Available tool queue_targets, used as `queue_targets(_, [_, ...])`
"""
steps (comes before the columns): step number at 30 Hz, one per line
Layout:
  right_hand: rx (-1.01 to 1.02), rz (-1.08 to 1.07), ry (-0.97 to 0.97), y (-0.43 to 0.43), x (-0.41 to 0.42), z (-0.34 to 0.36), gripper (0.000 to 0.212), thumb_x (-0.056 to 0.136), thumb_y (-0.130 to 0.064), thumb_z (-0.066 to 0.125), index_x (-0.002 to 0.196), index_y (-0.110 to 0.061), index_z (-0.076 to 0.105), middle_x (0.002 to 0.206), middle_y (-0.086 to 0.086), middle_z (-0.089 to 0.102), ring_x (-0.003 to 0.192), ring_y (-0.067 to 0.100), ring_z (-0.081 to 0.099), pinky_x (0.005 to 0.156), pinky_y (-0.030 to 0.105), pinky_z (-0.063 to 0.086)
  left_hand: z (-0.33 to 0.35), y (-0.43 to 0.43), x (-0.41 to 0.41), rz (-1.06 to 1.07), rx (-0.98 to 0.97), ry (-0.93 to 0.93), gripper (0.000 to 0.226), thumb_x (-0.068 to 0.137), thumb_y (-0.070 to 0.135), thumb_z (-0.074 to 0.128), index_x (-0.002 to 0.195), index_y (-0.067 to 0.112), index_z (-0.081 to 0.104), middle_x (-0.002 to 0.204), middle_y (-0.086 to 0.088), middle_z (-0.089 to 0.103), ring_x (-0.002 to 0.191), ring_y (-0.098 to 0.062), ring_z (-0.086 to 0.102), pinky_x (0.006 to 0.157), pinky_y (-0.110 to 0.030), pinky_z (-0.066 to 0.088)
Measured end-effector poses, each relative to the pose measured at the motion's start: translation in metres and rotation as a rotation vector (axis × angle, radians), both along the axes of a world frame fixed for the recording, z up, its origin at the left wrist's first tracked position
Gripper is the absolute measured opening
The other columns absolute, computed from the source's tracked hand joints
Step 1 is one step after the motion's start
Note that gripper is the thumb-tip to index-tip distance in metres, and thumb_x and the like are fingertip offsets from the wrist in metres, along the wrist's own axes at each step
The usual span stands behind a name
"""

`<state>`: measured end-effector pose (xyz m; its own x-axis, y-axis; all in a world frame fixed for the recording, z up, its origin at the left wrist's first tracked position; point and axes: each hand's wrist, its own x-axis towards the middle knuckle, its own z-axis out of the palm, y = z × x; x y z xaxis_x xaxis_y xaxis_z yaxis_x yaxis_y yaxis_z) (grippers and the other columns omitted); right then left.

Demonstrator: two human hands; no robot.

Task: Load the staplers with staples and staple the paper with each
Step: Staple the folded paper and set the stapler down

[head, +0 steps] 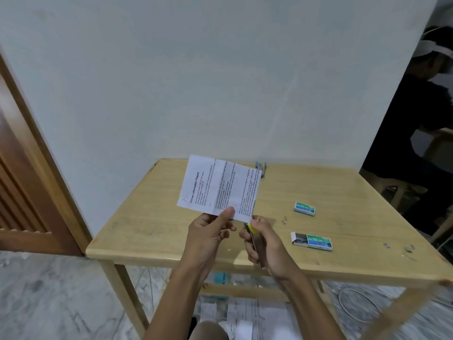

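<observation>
Left fingers: thumb pressed flat on the front of the paper, the other fingers curled behind it; my left hand pinches its lower edge and holds it up above the table.
Right fingers: wrapped tight around a slim stapler with a yellow part near its nose; my right hand has it at the paper's lower right corner.
Stapler mouth: I cannot tell whether the corner sits inside it.
Second stapler: blue, at the far table edge, partly behind the paper.
Staple boxes: one closed, one slid open, both right of my hands.
Loose staples: small bits between the boxes.
</observation>
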<state>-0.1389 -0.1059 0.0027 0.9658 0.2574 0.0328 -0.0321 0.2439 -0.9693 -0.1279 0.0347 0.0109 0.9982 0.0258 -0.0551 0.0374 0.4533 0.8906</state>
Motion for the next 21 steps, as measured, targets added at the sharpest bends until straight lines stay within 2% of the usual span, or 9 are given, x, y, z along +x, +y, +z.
queue_targets(3, [-0.055,-0.059,-0.054,0.003,-0.001,-0.001,0.060,0.071,-0.053,0.057,0.105,-0.005,0.044,0.074,0.007,0.047,0.046,0.012,0.036,0.047,0.023,0.033,0.000,-0.005,-0.002,0.018,-0.034,-0.006,0.015,0.070,0.020,0.078,0.074,0.010,0.069,0.066,-0.007,0.065,0.062,-0.018,0.056,0.060,-0.027,0.040])
queue_targets(5, [-0.106,-0.099,-0.078,0.004,-0.002,-0.001,0.061,0.071,-0.056,0.058,0.103,-0.006,0.046,0.065,0.010,0.043,0.049,0.013,0.039,0.049,0.022,0.035,0.001,-0.007,-0.003,0.018,-0.055,-0.011,0.012,0.071,0.020,0.077,0.071,0.010,0.069,0.062,-0.007,0.064,0.060,-0.016,0.056,0.060,-0.026,0.041])
queue_targets(7, [-0.093,-0.104,-0.094,0.006,-0.003,-0.001,0.049,0.078,-0.052,0.059,0.100,-0.010,0.047,0.055,0.004,0.042,0.049,0.012,0.040,0.049,0.020,0.036,-0.001,-0.009,-0.003,0.022,-0.053,-0.017,0.011,0.072,0.021,0.076,0.072,0.010,0.072,0.065,-0.008,0.066,0.062,-0.015,0.058,0.060,-0.025,0.041])
queue_targets(9, [-0.067,-0.125,-0.104,0.009,-0.003,0.002,0.035,0.084,-0.044,0.054,0.097,-0.012,0.046,0.053,0.004,0.041,0.047,0.012,0.040,0.047,0.018,0.035,-0.004,-0.009,-0.002,0.035,-0.040,-0.016,0.016,0.072,0.023,0.078,0.077,0.008,0.074,0.072,-0.011,0.067,0.065,-0.015,0.057,0.062,-0.026,0.041])
queue_targets(13, [0.006,-0.197,-0.092,0.011,0.001,0.004,0.034,0.084,-0.040,0.054,0.098,-0.010,0.051,0.054,0.009,0.041,0.045,0.014,0.041,0.042,0.017,0.034,-0.009,-0.010,0.000,0.047,-0.038,-0.014,0.023,0.067,0.028,0.081,0.077,0.010,0.072,0.072,-0.008,0.062,0.066,-0.015,0.054,0.061,-0.027,0.040])
queue_targets(16, [0.063,-0.237,-0.087,0.011,0.003,0.004,0.030,0.085,-0.036,0.068,0.092,-0.010,0.057,0.060,0.008,0.051,0.050,0.014,0.046,0.046,0.018,0.038,-0.009,-0.010,0.000,0.034,-0.051,-0.018,0.026,0.070,0.026,0.079,0.083,0.004,0.072,0.072,-0.009,0.062,0.067,-0.017,0.053,0.059,-0.026,0.039])
queue_targets(19, [0.120,-0.243,-0.068,0.010,0.002,0.003,0.020,0.081,-0.033,0.064,0.083,-0.013,0.062,0.063,0.003,0.061,0.052,0.011,0.055,0.046,0.016,0.043,-0.007,-0.009,-0.002,0.013,-0.066,-0.012,0.027,0.070,0.023,0.078,0.085,0.001,0.070,0.070,-0.010,0.060,0.061,-0.015,0.053,0.059,-0.027,0.038])
queue_targets(21, [0.172,-0.222,-0.050,0.009,0.001,0.003,0.014,0.082,-0.030,0.064,0.078,-0.017,0.066,0.065,0.004,0.065,0.055,0.013,0.061,0.050,0.020,0.049,-0.006,-0.008,-0.003,-0.007,-0.067,-0.012,0.025,0.071,0.021,0.078,0.086,0.003,0.070,0.069,-0.008,0.060,0.059,-0.013,0.053,0.059,-0.026,0.038])
